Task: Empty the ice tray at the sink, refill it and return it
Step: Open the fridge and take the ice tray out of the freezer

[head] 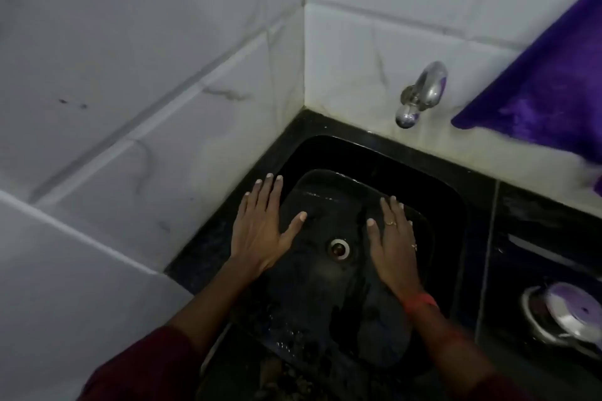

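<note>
White tiled walls (pixel 130 75) meet in a corner beyond both grips. The black surface (pixel 537 212) runs from that corner out to the right of the right grip (pixel 395 247). The black sink (pixel 342 153), wet inside, is set into it directly under both grips. A purple cloth (pixel 553 81) hangs up and to the right of the right grip.

The left grip (pixel 260 231) and the right grip are both held flat, palms down, with fingers straight and spread. Neither has hold of anything, and I cannot tell whether they touch the basin. The ice tray cannot be seen in this view.

A round steel object (pixel 566 316) sits on the surface, well right of the right grip. The steel tap (pixel 420 94) juts from the wall above the right grip. The drain (pixel 338 248) lies between the two grips. A red band (pixel 420 301) circles the right wrist.
</note>
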Demonstrator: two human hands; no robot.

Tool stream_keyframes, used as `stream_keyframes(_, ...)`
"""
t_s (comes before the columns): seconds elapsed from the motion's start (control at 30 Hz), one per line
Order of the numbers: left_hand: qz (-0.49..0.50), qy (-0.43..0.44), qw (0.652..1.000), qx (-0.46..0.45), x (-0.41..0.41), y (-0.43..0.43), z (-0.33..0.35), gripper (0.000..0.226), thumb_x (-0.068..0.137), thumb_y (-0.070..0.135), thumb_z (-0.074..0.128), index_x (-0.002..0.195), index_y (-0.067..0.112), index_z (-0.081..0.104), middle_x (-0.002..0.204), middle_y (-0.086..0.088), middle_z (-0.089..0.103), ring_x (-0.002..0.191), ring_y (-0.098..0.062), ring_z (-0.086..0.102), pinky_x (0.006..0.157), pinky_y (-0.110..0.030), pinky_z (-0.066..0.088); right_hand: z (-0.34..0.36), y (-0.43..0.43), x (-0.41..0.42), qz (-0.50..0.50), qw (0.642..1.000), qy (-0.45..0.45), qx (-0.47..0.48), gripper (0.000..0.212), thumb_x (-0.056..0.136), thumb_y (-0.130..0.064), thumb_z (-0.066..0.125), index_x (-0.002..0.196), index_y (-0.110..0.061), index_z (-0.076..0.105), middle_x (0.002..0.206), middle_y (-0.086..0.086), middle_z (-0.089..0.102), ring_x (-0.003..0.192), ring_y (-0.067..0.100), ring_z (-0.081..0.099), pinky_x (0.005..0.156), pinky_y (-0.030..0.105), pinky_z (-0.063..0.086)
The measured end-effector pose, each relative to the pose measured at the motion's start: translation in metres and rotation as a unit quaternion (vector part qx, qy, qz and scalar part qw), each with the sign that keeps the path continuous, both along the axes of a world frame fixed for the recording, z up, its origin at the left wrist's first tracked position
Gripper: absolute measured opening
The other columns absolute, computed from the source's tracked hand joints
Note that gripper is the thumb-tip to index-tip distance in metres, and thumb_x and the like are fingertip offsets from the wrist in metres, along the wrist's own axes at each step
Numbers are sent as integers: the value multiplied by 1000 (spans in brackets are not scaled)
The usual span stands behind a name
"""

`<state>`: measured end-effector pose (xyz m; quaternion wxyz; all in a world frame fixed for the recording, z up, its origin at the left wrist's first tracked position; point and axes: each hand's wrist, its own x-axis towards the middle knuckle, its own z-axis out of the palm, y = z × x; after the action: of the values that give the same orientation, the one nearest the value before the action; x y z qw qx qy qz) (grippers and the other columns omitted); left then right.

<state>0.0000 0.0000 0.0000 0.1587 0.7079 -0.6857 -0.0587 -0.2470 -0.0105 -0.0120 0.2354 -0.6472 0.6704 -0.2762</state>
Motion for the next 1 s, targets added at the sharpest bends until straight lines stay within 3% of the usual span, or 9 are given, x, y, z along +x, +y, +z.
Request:
stream_keyframes(0.63, 204, 7, 979, 23, 33, 137, -8, 86, 95, 76, 16, 160, 21, 9, 167, -5, 13, 153, -22, 14, 123, -46, 19, -1, 43, 102, 278, 960, -17, 10, 53, 107, -28, 40, 156, -10, 30, 167, 6, 15, 155, 18, 7, 126, 39, 3)
stream_keyframes(1.0, 355, 32, 934, 19, 74, 253, -29, 84, 95, 76, 18, 160, 24, 7, 167, -2, 11, 153, -21, 12, 122, -41, 13, -17, 111, 182, 421, 907, 5, 25, 55, 107, -33, 39, 157, -15, 27, 167, 3, 12, 155, 17, 4, 127, 40, 3)
